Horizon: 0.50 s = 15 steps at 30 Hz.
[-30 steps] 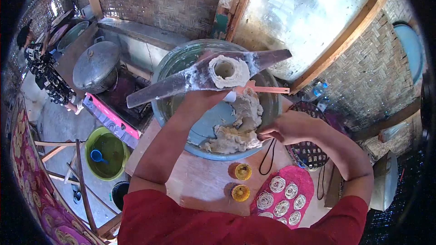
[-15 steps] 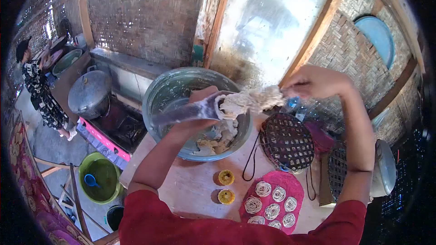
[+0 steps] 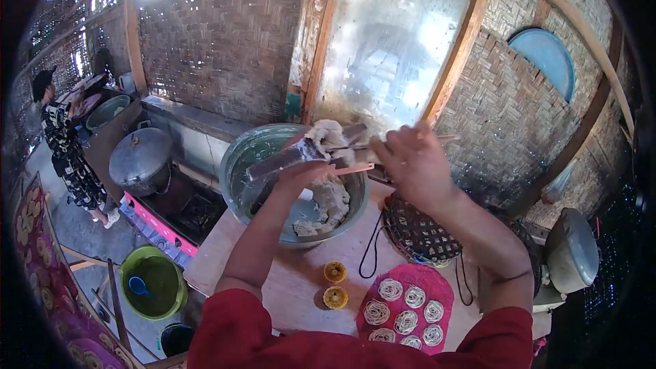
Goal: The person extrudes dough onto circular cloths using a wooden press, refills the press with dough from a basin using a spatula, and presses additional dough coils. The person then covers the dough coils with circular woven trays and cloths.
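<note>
Near the frame's centre, the left hand [image 3: 302, 173] is wrapping a closed grip round a press [image 3: 279, 162], holding it over the basin [image 3: 240, 164]. Dough [image 3: 329, 134] is topping it. The right hand [image 3: 412, 161] is curling alongside; whether its grip has anything, I cannot tell.

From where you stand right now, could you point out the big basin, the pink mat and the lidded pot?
Big basin [image 3: 237, 165]: head view, on its left inner wall.
Pink mat [image 3: 418, 275]: head view, on its bare upper part.
Lidded pot [image 3: 145, 156]: head view, on its lid.
</note>
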### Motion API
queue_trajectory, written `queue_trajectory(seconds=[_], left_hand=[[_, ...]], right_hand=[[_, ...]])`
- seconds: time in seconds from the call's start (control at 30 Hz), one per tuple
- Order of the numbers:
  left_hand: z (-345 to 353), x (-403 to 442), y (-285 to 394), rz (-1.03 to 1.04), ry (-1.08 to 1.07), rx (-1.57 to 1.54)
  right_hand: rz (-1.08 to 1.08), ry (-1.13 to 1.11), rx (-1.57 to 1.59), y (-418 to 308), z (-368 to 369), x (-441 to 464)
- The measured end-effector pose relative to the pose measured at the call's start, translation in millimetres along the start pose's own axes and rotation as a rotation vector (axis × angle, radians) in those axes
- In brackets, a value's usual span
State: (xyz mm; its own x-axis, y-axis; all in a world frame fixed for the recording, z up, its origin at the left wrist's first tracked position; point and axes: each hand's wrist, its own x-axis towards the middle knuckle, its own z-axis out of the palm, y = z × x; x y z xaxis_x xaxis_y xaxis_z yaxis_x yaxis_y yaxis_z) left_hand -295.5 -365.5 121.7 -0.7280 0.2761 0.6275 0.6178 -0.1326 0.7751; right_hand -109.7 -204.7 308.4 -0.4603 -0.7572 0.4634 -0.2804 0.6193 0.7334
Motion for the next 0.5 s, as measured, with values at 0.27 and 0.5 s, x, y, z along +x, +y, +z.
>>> queue_trajectory(seconds=[0.27,0.5], left_hand=[[-9,8,41,-0.03,-0.011,0.313],[1,-12,92,0.146,0.096,0.006]], right_hand=[[-0.003,-0.065,-0.253,22,-5,22],[-0.06,-0.126,0.038,-13,33,24]])
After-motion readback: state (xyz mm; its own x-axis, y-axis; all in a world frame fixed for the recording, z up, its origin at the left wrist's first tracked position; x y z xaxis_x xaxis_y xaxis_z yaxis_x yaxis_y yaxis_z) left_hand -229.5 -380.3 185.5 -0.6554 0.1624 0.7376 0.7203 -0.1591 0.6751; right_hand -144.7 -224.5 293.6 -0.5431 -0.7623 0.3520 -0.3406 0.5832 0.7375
